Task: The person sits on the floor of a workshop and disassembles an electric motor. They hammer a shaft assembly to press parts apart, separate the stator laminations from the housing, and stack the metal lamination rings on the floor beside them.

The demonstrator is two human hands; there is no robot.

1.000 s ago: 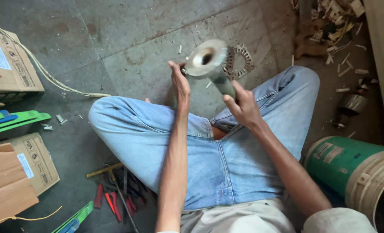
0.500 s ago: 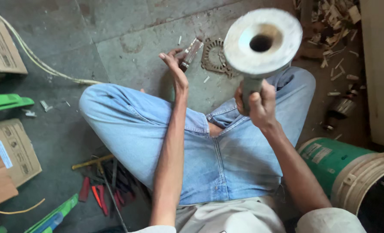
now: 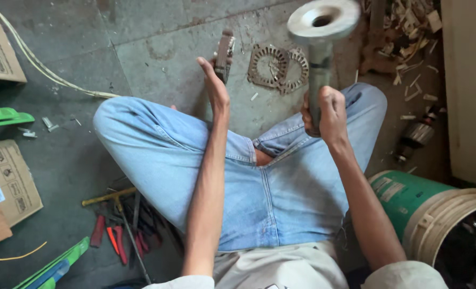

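Two hands, both occupied. My right hand (image 3: 328,109) is clenched round the shaft of a flanged metal pipe (image 3: 320,32), held upright, its lower end hidden in my fist. My left hand (image 3: 215,85) grips a small laminated metal piece (image 3: 225,52), mostly hidden, possibly a motor part. Beyond both hands: ring-shaped stampings (image 3: 278,67) on the floor. Right of my right arm: green bucket (image 3: 409,195), pale label, cut off. Left of my left arm: pliers (image 3: 117,233), cardboard boxes (image 3: 8,182).
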